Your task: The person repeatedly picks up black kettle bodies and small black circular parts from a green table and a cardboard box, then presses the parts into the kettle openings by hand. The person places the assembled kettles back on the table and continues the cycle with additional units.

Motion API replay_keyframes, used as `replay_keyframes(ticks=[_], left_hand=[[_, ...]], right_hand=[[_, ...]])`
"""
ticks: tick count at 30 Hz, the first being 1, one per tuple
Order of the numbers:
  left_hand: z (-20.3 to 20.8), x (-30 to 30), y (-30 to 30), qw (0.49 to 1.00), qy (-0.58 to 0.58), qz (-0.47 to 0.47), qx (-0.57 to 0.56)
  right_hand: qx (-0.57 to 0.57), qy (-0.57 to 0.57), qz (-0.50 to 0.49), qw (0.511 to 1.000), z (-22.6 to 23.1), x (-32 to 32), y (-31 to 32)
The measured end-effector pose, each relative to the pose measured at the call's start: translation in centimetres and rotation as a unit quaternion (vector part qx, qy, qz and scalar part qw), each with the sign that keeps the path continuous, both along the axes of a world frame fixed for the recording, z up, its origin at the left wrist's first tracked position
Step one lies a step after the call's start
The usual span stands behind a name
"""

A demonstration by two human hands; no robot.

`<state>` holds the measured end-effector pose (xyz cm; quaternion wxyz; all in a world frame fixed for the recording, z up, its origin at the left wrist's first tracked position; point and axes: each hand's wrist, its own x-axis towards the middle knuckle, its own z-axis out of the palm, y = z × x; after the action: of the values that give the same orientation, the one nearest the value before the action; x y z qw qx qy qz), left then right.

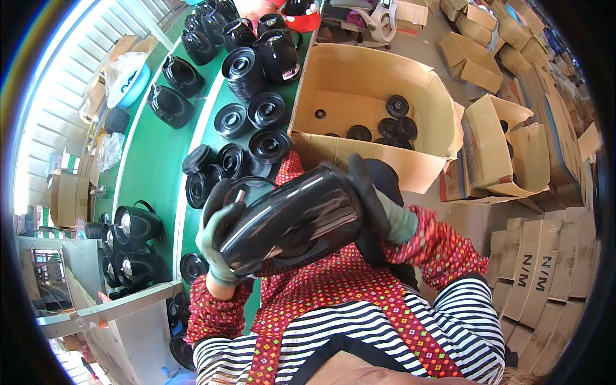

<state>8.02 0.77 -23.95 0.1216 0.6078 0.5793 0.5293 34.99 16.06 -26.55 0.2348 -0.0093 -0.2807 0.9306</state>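
Both ends of the black jug (295,221) are in your grip: your left hand (221,234) wraps the left end, your right hand (378,205) clasps the right. It lies aslant before your red patterned apron (333,282). Keep the palms firm and evenly opposed, since that glossy shell could slip; turn it slowly and avoid knocking its rim.

Beside you, the green tabletop (151,151) carries loose black lids (269,145), a lid stack (242,67) and more jugs (138,224). Ahead to the right, an open cardboard box (378,154) holds further lids; flat cartons (532,256) stand stacked at your right.
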Motion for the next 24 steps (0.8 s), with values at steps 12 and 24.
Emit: replay_keyframes(ticks=[12, 24], left_hand=[[1.7, 0.3, 1.1, 0.992, 0.115, -0.001, 0.053], [-8.5, -0.1, 1.5, 0.853, -0.38, -0.229, -0.274]], right_hand=[[0.093, -0.169, -0.068, 0.979, 2.0, -0.7, -0.2], [0.662, -0.11, -0.32, 0.669, 2.1, 0.3, 0.0]])
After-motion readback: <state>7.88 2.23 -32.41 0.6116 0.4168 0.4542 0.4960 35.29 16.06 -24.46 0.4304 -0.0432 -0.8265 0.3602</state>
